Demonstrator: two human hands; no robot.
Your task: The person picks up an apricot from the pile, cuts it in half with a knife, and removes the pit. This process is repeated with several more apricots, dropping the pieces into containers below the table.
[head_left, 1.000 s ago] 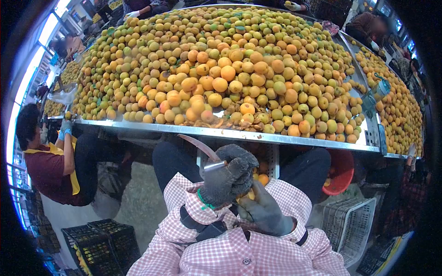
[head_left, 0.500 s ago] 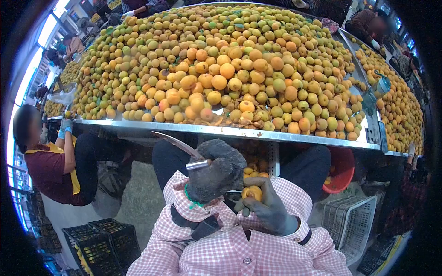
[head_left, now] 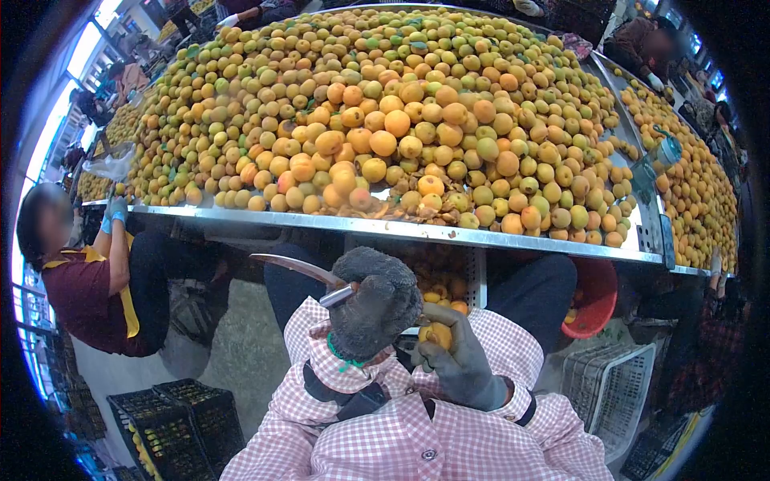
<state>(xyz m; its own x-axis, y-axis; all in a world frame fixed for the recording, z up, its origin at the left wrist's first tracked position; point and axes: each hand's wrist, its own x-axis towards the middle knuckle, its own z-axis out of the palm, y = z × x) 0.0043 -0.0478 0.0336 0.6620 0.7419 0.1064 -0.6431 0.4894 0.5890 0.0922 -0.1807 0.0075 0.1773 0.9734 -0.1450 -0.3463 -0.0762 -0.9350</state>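
My left hand (head_left: 374, 309), in a thick dark grey glove, is closed around a knife (head_left: 298, 266) with a curved blade and a shiny metal collar. The blade points to the left, away from the fruit in my other hand. My right hand (head_left: 465, 361), in a thin grey glove, grips an orange-yellow apricot (head_left: 437, 334) between thumb and fingers in front of my chest. Its underside is hidden by the fingers. Beneath the table edge, between my knees, a crate (head_left: 478, 276) holds more apricots (head_left: 433, 276).
A metal-edged table (head_left: 385, 227) heaped with apricots (head_left: 361, 120) stands ahead, with peelings (head_left: 417, 210) by its rim. A bottle (head_left: 656, 160) stands at right. Below are a red bucket (head_left: 595, 297), a white crate (head_left: 613, 393) and black crates (head_left: 176, 425). A co-worker (head_left: 88, 280) sits at left.
My left hand and the knife have shifted slightly left, the blade tip now further from the apricot. My right hand has turned a little, its fingers curling more around the fruit.
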